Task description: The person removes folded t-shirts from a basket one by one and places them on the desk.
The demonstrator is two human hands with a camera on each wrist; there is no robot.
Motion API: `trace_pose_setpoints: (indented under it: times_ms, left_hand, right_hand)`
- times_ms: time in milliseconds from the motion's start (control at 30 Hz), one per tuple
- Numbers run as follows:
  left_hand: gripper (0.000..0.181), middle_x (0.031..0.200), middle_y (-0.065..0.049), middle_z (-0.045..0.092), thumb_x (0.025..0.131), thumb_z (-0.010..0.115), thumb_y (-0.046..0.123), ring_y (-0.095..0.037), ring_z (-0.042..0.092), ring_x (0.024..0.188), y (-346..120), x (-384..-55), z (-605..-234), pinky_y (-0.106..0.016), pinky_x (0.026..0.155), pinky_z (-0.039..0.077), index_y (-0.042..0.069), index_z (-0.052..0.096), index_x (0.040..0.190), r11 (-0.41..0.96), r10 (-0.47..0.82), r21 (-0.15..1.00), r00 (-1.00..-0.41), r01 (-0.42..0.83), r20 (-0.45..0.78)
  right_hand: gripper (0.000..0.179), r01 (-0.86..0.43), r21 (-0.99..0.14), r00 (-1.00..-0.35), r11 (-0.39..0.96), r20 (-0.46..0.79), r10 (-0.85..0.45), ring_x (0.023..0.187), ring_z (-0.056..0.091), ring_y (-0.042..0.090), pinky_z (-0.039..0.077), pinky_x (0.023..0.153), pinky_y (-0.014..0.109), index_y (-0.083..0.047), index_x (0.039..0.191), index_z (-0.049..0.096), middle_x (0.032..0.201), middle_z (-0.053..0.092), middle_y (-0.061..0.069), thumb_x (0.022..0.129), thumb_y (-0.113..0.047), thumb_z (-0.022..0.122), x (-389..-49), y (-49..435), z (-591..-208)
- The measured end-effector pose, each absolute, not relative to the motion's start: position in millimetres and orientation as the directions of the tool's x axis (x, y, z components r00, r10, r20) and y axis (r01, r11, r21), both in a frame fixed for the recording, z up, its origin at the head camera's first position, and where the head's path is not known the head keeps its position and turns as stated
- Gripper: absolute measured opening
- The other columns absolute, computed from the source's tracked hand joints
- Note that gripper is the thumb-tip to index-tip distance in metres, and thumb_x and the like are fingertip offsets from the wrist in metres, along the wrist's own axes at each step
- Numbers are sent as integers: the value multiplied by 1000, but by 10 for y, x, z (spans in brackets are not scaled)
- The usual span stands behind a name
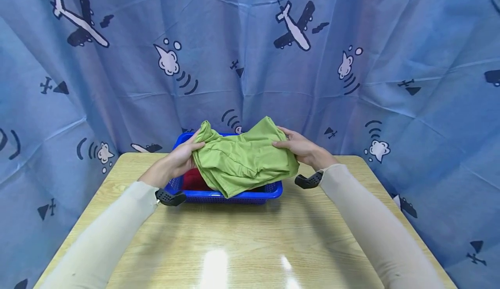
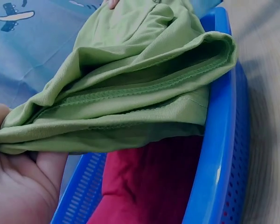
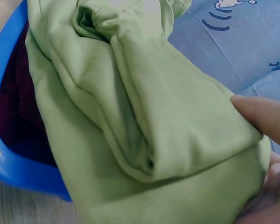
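Note:
A folded light-green garment (image 1: 246, 156) is held up between both hands, above a blue plastic basket (image 1: 230, 194). My left hand (image 1: 181, 155) pinches its left end, thumb on top and fingers beneath. At the opposite end my right hand (image 1: 302, 147) grips the cloth the same way. The left wrist view shows stitched hems along the layered edge of the garment (image 2: 130, 93). Under it, dark red cloth (image 2: 147, 182) lies in the basket; the green fabric hides part of it. Loose folds of the garment (image 3: 177, 116) fill the right wrist view.
The basket stands on a light wooden table (image 1: 242, 241) near its back edge. Behind and along both sides hangs a blue curtain (image 1: 242, 63) printed with airplanes. A black strap device (image 1: 170, 197) sits at the left wrist, another black device (image 1: 308, 180) at the right.

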State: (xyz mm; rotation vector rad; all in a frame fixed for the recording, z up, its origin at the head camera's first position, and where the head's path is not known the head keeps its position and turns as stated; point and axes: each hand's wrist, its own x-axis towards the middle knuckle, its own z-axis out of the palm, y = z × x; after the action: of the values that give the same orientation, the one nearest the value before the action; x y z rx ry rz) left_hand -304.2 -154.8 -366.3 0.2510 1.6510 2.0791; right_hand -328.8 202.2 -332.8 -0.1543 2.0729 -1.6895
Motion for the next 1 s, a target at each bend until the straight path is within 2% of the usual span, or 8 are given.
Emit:
trace_pose_setpoints:
  times_ms: [233, 333, 467, 567, 667, 1000]
  left_hand:
    - [79, 169, -15, 15, 107, 29, 2, -9, 70, 98, -1486, -3023, -3617, -31, 80, 60, 48, -8, 159, -191, 492, 957, -865, -216, -97]
    - [86, 166, -19, 19, 105, 30, -2, -11, 71, 92, -1469, -3010, -3585, -33, 76, 61, 53, -10, 157, -144, 493, 974, -866, -174, -81]
    - [89, 156, -24, 32, 104, 31, -4, -14, 72, 86, -1446, -2996, -3552, -36, 75, 62, 59, -6, 155, -79, 503, 988, -861, -135, -77]
    - [85, 153, -22, 35, 105, 30, -3, -16, 72, 88, -1437, -2995, -3545, -38, 76, 62, 57, 1, 157, -50, 516, 990, -852, -131, -87]
    - [80, 156, -20, 32, 106, 30, -3, -16, 71, 94, -1430, -3000, -3546, -40, 79, 62, 53, 5, 159, -40, 529, 989, -843, -139, -97]
    - [80, 155, -20, 36, 104, 31, -4, -17, 70, 96, -1357, -3009, -3514, -43, 83, 61, 46, 6, 160, -3, 521, 994, -848, -113, -95]
  right_hand:
    - [77, 189, -957, -895, 222, -261, -363, 91, 68, 11, 60, 80, 30, -29, 164, 12, 142, 46, 10, 103, -10, 55, -3248, 2119, -3289]
    - [77, 184, -958, -894, 219, -256, -367, 90, 68, 10, 60, 80, 30, -28, 164, 12, 144, 44, 11, 103, -10, 55, -3249, 2144, -3296]
    - [76, 172, -960, -893, 223, -247, -375, 92, 67, 10, 59, 80, 29, -27, 164, 13, 144, 44, 10, 103, -11, 56, -3266, 2182, -3316]
    - [76, 168, -961, -893, 222, -243, -379, 91, 68, 10, 59, 80, 30, -28, 164, 14, 140, 46, 8, 103, -11, 56, -3267, 2212, -3319]
    - [76, 161, -963, -891, 216, -236, -388, 90, 68, 11, 60, 80, 30, -27, 164, 13, 137, 49, 6, 103, -10, 55, -3266, 2243, -3315]
    - [79, 115, -971, -891, 208, -193, -411, 94, 67, 9, 59, 81, 29, -26, 165, 9, 137, 48, 6, 103, -7, 54, -3238, 2387, -3217]
